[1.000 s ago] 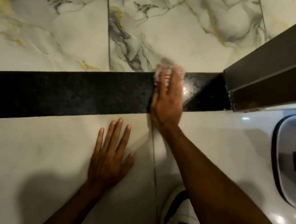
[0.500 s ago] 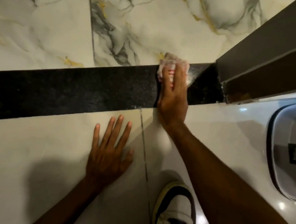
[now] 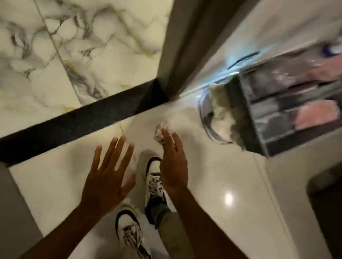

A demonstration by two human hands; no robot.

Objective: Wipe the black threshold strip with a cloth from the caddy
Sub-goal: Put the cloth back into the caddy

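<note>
The black threshold strip runs diagonally across the floor from lower left to the door frame. My right hand is raised above the white floor, holding a crumpled pale cloth at its fingertips, clear of the strip. My left hand hovers beside it with fingers spread and nothing in it. The grey caddy stands at the right on the floor, with pink cloths and other items in its compartments. The view is blurred by motion.
A dark door frame rises at the strip's right end. Marbled tiles lie beyond the strip. A clear tub with a white cloth sits against the caddy. My two sneakers stand on the white floor.
My right hand has lifted the cloth off the strip and pulled back. My left hand has left the floor. The view has risen and swung right, bringing the caddy in.
</note>
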